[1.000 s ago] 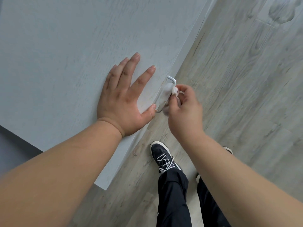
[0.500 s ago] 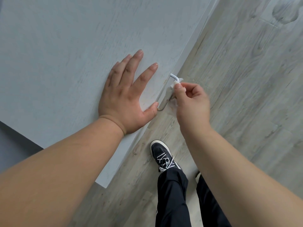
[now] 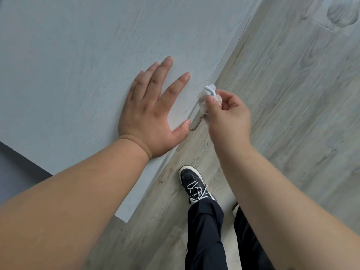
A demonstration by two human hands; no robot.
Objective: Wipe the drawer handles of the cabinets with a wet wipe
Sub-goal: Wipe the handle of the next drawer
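Looking down at a pale grey wood-grain cabinet (image 3: 78,61), its top filling the upper left. On that top, the left hand (image 3: 148,117), palm down, fingers straight and spread wide, holding nothing; thumb tip just beside the lower end of the handle (image 3: 195,124), contact impossible to tell. At the cabinet's right edge, that handle: a slim metal bar with bent ends, running slantwise along the front. Wrapped round its upper half, a white wipe (image 3: 203,105), bunched, covering the top bend and part of the bar; lower end of the bar bare. Right hand (image 3: 230,117) curled on the wipe, thumb and forefinger pinching it against the bar, the other fingers folded toward the palm, back of the hand toward the camera. Hands near each other but apart, handle between them. To the right and below, a light wood-look floor (image 3: 296,106) in planks. On it, beneath the handle, a black shoe (image 3: 191,182) with white laces and a white sole edge, dark trousers (image 3: 204,230) above it. Further right, only a pale sliver of a second shoe (image 3: 236,208), the rest hidden behind the bare right forearm (image 3: 282,201). At far left, below the cabinet's corner, a darker grey strip (image 3: 17,172), nature unclear.
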